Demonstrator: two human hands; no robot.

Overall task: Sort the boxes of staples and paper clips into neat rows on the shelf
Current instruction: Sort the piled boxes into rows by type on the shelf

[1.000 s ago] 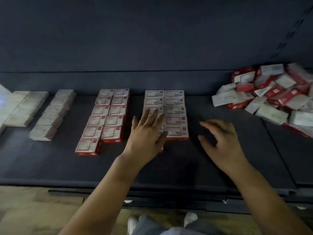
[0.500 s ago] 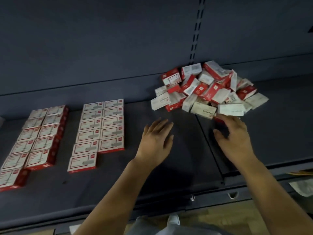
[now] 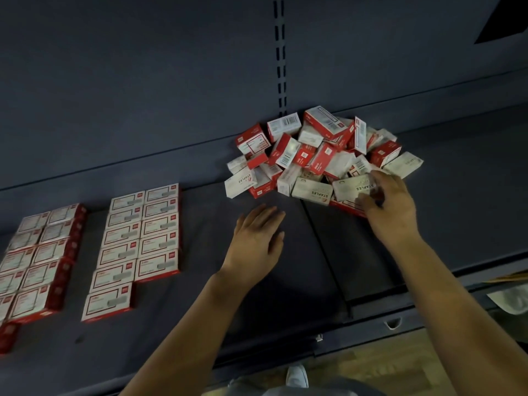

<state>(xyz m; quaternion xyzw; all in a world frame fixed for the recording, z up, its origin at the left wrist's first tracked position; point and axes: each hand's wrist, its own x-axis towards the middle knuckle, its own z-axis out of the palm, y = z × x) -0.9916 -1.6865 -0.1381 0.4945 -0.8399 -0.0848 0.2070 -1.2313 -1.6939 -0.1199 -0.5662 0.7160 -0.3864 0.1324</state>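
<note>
1. Right now the right hand [image 3: 391, 207] is reaching into the front edge of a loose pile of boxes [image 3: 320, 155] on the dark shelf [image 3: 457, 195], thumb and fingers curling onto a pale box [image 3: 353, 187] whose face is reading "STAPLES", upside down from this view.
2. Whether that grip is fully clamping the box or only touching it is not clear, since the fingertips are blurring.
3. Meanwhile the left hand [image 3: 257, 241] is hovering flat over bare shelf, fingers straight and together, holding nothing, just in front of the pile's left end.
4. Beside the gripped box another pale box [image 3: 314, 191] is also showing "STAPLES", and a third one [image 3: 243, 181] at the pile's left edge is carrying the same word at a slant.
5. Elsewhere in the heap red boxes and white ones are lying tilted at all angles; a white one at the back [image 3: 284, 125] is showing a barcode, and other print is too small to read.
6. Left of the hands a neat double row of red-edged boxes [image 3: 137, 247] is lying flat with white labels up, running from the back of the shelf toward the front.
7. Further left a second double row [image 3: 37, 261] is lying the same way, partly cut off by the frame edge; its label text is unreadable.
</note>
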